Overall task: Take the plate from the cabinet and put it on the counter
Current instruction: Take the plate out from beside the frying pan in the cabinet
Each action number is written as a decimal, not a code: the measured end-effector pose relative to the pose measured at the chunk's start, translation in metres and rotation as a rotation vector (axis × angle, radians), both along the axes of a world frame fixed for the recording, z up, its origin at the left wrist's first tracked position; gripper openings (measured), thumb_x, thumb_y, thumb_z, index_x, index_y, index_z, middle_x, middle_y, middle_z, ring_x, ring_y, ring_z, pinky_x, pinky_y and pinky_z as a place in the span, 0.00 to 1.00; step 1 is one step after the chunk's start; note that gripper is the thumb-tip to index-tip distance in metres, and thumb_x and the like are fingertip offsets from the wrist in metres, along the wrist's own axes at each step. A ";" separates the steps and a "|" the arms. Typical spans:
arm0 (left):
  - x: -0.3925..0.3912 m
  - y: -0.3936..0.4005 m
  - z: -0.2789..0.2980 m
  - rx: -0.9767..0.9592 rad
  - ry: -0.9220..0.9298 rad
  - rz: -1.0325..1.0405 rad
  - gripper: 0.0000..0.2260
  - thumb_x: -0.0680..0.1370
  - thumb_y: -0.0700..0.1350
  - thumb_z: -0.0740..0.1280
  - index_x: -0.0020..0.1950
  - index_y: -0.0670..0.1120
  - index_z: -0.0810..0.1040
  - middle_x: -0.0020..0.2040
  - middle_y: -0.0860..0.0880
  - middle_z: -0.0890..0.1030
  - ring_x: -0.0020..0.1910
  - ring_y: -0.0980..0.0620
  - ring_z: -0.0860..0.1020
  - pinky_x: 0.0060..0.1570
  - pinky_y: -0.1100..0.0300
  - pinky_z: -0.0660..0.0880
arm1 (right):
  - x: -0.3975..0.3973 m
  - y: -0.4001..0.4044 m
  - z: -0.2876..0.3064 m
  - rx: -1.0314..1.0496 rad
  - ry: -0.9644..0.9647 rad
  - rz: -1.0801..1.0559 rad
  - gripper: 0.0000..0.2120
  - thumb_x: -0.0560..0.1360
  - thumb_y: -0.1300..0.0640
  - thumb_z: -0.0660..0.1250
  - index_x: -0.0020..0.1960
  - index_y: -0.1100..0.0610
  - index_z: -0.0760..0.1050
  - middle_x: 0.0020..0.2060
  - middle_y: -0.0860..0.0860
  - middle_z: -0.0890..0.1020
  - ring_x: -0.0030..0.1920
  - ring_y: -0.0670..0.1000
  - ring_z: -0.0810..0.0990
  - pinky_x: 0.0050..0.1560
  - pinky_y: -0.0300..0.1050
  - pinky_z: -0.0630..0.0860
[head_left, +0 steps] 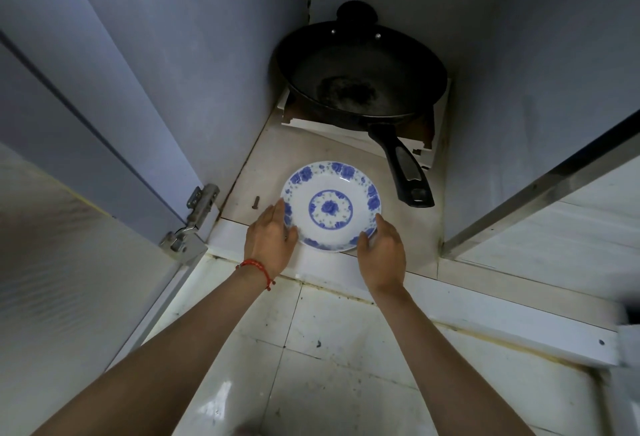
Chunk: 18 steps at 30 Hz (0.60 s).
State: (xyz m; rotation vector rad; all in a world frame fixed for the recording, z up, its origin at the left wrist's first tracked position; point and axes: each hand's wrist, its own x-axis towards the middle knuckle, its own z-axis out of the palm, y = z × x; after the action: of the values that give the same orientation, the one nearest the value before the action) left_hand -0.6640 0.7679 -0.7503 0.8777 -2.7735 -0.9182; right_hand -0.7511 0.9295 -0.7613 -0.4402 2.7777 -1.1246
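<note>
A white plate [330, 205] with blue flower patterns sits at the front of the low cabinet's floor [273, 165]. My left hand [272, 240], with a red string bracelet at the wrist, grips the plate's left rim. My right hand [382, 250] grips its lower right rim, thumb on top. Whether the plate is lifted or still resting on the floor I cannot tell. The counter is out of view.
A black frying pan [360, 79] rests on cardboard at the cabinet's back, its handle [405, 165] pointing toward the plate's right. A small bolt [256, 200] lies left of the plate. Cabinet doors stand open at left [86, 262] and right [554, 221]. Tiled floor [329, 349] lies below.
</note>
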 end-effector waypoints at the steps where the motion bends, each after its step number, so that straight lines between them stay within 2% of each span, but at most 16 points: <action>1: 0.003 0.002 -0.001 0.007 0.014 0.003 0.26 0.76 0.42 0.63 0.71 0.38 0.59 0.64 0.36 0.73 0.63 0.38 0.71 0.61 0.43 0.71 | 0.003 0.002 0.000 0.002 -0.004 0.004 0.20 0.75 0.58 0.65 0.65 0.62 0.68 0.59 0.60 0.77 0.60 0.58 0.75 0.55 0.51 0.78; 7: 0.027 0.014 -0.007 0.050 0.069 0.028 0.26 0.75 0.41 0.64 0.70 0.37 0.60 0.65 0.36 0.73 0.64 0.38 0.71 0.62 0.43 0.71 | 0.019 0.014 -0.003 0.011 -0.015 0.016 0.21 0.74 0.57 0.66 0.65 0.60 0.67 0.60 0.58 0.77 0.60 0.56 0.75 0.54 0.51 0.78; 13: 0.035 0.022 -0.002 0.080 0.108 0.052 0.26 0.75 0.41 0.65 0.70 0.38 0.61 0.67 0.36 0.71 0.66 0.40 0.70 0.66 0.48 0.68 | 0.026 0.018 -0.007 -0.029 -0.021 0.022 0.23 0.73 0.57 0.67 0.66 0.58 0.67 0.59 0.56 0.78 0.60 0.55 0.76 0.53 0.53 0.80; 16: 0.031 0.014 -0.004 0.144 0.099 0.071 0.25 0.75 0.44 0.65 0.70 0.42 0.62 0.65 0.39 0.74 0.63 0.42 0.72 0.61 0.45 0.73 | 0.022 0.017 -0.005 -0.053 -0.027 0.022 0.22 0.74 0.58 0.66 0.66 0.59 0.67 0.59 0.57 0.78 0.60 0.55 0.76 0.54 0.50 0.78; 18: 0.024 0.012 0.002 0.191 0.102 0.123 0.21 0.75 0.41 0.64 0.67 0.39 0.65 0.61 0.39 0.77 0.59 0.40 0.75 0.57 0.51 0.75 | 0.017 0.016 -0.002 -0.115 -0.030 0.028 0.20 0.75 0.60 0.65 0.66 0.61 0.68 0.58 0.59 0.78 0.59 0.56 0.76 0.56 0.48 0.77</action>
State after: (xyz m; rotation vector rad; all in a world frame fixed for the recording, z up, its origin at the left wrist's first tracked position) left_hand -0.6403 0.7800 -0.7485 0.9853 -2.5471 -1.1849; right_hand -0.7340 0.9451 -0.7629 -0.4683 2.6821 -1.2775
